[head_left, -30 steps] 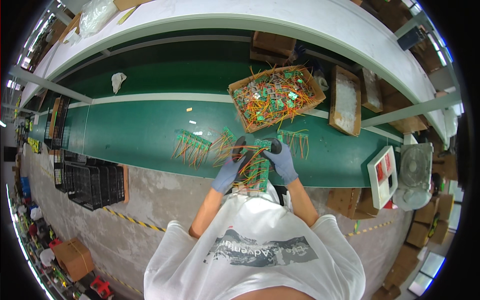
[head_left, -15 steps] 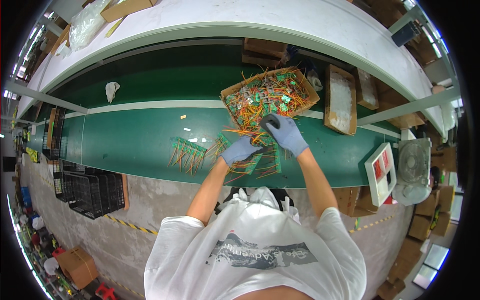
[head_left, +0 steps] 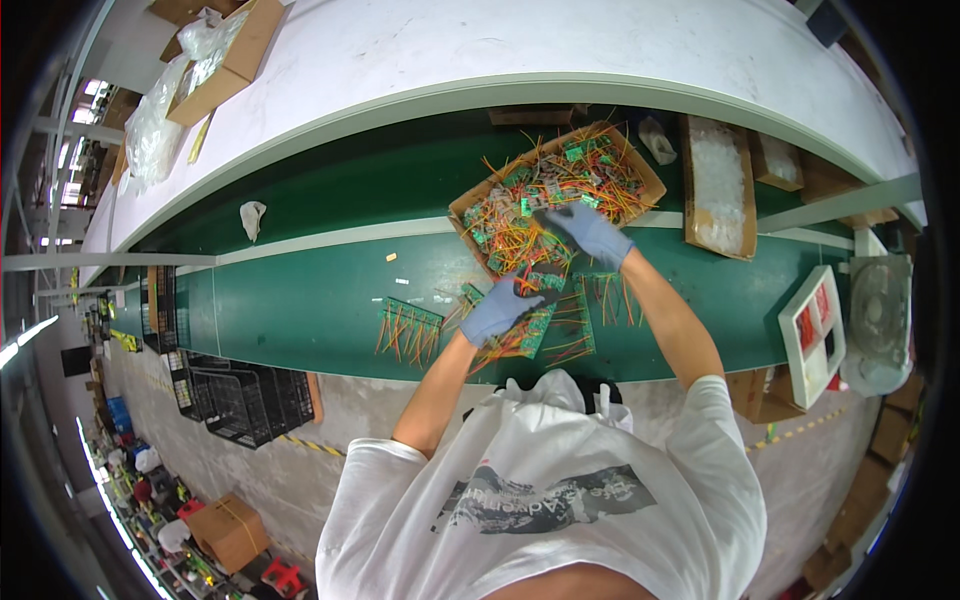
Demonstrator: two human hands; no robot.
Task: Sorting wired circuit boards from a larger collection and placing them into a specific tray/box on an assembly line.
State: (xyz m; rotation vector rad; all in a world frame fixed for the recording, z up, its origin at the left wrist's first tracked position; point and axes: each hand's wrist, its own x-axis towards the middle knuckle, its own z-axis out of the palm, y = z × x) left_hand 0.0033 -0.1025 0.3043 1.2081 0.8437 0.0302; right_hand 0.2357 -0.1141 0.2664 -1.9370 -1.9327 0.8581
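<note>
My left hand (head_left: 495, 309), in a blue-grey glove with dark fingertips, is curled around red and orange wires of a wired circuit board just below the cardboard box. My right hand (head_left: 592, 238), gloved alike, reaches over the front of the box with its fingers bent down at the heap. What lies under those fingertips is hidden. The cardboard box (head_left: 649, 184) is heaped with small green wired circuit boards (head_left: 570, 178). On the green bench, a strip of joined boards (head_left: 413, 314) lies left of my left hand, and more green strips (head_left: 541, 328) lie beside and below it.
A white shelf (head_left: 480, 45) spans above the far side of the green bench (head_left: 290, 300). A box of clear plastic pieces (head_left: 718, 190) stands right of the heap. A white divided tray (head_left: 812, 335) sits at the bench's right end. Black crates (head_left: 245, 395) stand on the floor at left.
My right hand has moved from the box's front edge further over the heap. My left hand has stayed near the box's lower corner, its fingers more curled. The whole view has shifted and tilted.
</note>
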